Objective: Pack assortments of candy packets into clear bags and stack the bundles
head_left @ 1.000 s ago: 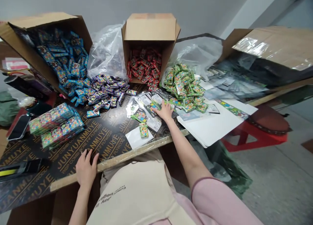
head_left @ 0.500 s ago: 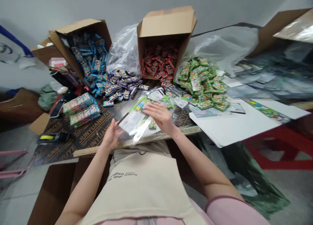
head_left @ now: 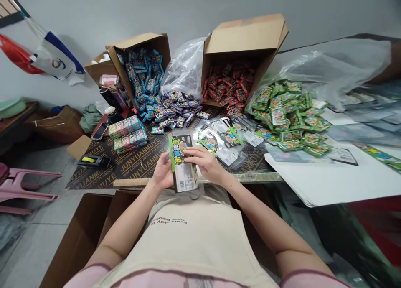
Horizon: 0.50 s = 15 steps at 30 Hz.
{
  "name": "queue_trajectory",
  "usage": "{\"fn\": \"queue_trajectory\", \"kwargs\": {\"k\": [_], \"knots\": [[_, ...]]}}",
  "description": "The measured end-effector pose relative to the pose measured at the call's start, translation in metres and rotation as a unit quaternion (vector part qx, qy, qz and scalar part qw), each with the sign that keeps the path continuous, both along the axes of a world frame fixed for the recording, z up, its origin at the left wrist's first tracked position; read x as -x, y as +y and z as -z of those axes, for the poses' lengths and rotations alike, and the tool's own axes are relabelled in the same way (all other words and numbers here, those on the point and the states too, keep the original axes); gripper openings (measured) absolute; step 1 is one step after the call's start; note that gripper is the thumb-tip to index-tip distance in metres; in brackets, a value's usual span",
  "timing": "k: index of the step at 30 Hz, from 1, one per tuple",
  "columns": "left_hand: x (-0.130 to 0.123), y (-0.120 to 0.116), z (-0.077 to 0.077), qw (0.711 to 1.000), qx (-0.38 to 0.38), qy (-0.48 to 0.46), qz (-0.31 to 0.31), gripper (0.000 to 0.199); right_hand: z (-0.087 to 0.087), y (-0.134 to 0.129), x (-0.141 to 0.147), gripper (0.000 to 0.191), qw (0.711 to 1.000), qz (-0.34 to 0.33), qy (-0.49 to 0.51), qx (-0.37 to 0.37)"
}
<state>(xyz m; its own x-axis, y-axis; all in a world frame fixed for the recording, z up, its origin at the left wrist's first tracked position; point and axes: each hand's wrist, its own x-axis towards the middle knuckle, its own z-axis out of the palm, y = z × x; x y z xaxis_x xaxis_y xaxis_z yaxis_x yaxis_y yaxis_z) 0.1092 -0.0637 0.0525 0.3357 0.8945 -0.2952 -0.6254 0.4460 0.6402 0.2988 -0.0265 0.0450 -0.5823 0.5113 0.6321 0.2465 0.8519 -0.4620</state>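
Both hands are up just over the front edge of the desk (head_left: 134, 171), holding a flat packet (head_left: 182, 164) on end between them. The packet has a green edge, a bright printed front and a white barcode label low on the side facing the person. The left hand (head_left: 163, 173) cups its lower left side, with the fingers curled up behind it. The right hand (head_left: 203, 161) comes in from the other side, fingers stretched narrowly across the packet's face. The packet sits right in front of the person's beige apron (head_left: 184, 242).

Just beyond the hands, loose clear packs with printed cards (head_left: 219, 137) lie spread on the black plywood, which is stamped with gold lettering. Further back, a cardboard box of blue packets (head_left: 144, 72) lies tipped on its side, and a purple heap (head_left: 175, 112) spills out beside it. Next comes a second tipped box holding red packets (head_left: 230, 85), then a big green pile (head_left: 286, 116) on the right. Crumpled clear plastic bags (head_left: 184, 68) sit between the boxes. Two neat stacks of multicoloured packs (head_left: 128, 133) stand at the left, near a tape dispenser (head_left: 94, 161) and a phone (head_left: 100, 131). A white sheet of board (head_left: 326, 175) covers the desk's right end.
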Motion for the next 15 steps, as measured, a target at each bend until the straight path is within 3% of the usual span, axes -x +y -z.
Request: {"fn": "queue_trajectory", "kwargs": {"k": [5, 11, 13, 15], "knots": [[-0.003, -0.008, 0.0, 0.999, -0.001, -0.03, -0.03, 0.075, -0.002, -0.011, 0.026, 0.025, 0.997, 0.007, 0.064, 0.046], [-0.007, 0.006, 0.003, 0.995, -0.014, -0.023, -0.096, 0.056, -0.006, -0.007, 0.048, 0.03, 0.974, 0.116, 0.161, 0.109], [-0.008, 0.008, 0.007, 0.997, -0.002, 0.008, -0.08, 0.049, -0.006, -0.003, 0.048, 0.038, 0.976, 0.128, 0.144, 0.1], [-0.008, 0.01, 0.016, 0.999, 0.003, 0.043, -0.009, 0.041, -0.001, 0.001, 0.041, 0.047, 0.978, 0.147, 0.125, 0.08]]}}
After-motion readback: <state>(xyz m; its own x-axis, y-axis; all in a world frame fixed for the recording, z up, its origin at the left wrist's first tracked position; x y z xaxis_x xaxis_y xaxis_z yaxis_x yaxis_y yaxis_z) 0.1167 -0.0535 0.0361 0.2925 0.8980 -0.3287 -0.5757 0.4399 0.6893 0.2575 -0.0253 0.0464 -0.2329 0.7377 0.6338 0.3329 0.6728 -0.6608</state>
